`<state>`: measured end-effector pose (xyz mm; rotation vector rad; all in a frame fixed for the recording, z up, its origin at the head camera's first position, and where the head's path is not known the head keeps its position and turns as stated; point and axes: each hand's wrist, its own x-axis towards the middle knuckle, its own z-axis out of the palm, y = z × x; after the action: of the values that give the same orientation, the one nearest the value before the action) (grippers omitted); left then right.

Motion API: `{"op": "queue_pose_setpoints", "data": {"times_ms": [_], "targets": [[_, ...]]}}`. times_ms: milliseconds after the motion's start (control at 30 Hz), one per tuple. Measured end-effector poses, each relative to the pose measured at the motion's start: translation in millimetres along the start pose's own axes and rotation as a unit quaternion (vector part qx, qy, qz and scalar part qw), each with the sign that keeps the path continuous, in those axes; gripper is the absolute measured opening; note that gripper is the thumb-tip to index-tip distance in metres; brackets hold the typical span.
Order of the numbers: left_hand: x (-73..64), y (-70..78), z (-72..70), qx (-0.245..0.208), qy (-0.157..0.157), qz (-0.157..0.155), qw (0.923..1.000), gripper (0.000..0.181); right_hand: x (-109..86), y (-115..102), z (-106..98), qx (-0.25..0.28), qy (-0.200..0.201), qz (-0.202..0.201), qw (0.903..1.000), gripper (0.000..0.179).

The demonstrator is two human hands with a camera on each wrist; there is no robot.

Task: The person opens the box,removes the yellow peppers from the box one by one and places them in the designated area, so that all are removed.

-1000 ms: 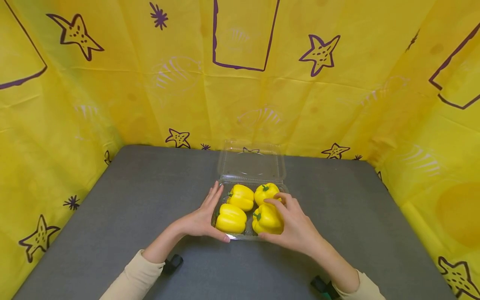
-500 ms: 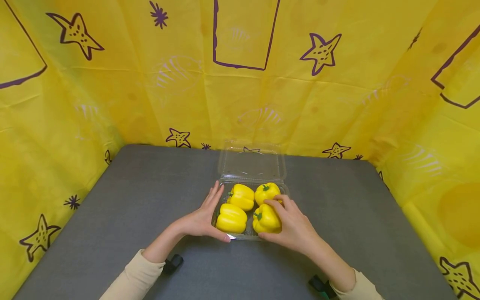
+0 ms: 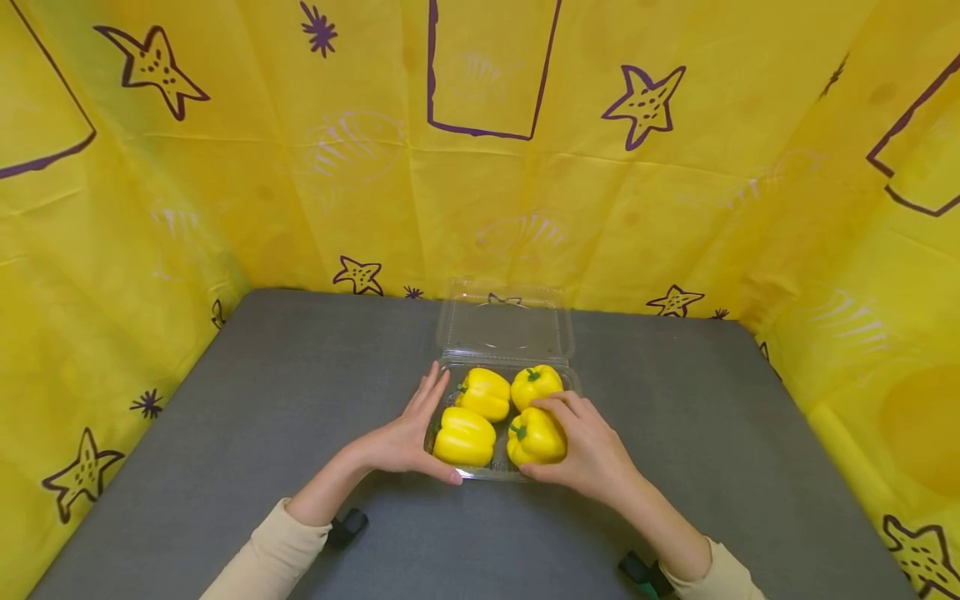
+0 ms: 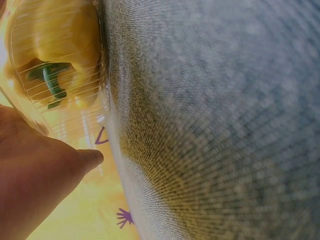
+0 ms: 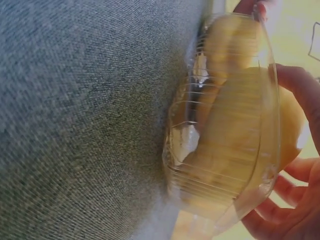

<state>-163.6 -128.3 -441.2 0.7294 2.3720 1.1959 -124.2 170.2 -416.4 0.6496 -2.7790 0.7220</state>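
A clear hinged plastic container lies on the table with its lid raised at the back. Several yellow bell peppers sit inside: back left, front left, back right and front right. My right hand grips the front-right bell pepper, thumb at its front, fingers curled behind it. My left hand rests along the container's left side with straight fingers, thumb at the front rim. Through the ribbed wall in the left wrist view, a green pepper stem shows.
A dark grey table spreads around the container. Yellow cloth printed with starfish and fish hangs behind the table and along both sides. Black straps circle both wrists, the left strap and the right strap.
Fingers of my right hand have closed in a little on the front-right bell pepper. The left hand, the container and the other peppers stay where they were.
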Motion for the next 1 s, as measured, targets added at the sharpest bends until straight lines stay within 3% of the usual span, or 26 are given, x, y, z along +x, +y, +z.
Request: {"op": "queue_pose_setpoints", "data": {"times_ms": [500,1000], "targets": [[0.2,-1.2,-0.2,-0.002,0.001,0.001,1.0,0.137,-0.5,7,6,0.054,0.02,-0.025,0.998,0.078],[-0.6,1.3,-0.4,-0.003,0.0,-0.009,1.0,0.136,-2.3,14,3,0.117,0.024,-0.007,0.9928,0.077]]}}
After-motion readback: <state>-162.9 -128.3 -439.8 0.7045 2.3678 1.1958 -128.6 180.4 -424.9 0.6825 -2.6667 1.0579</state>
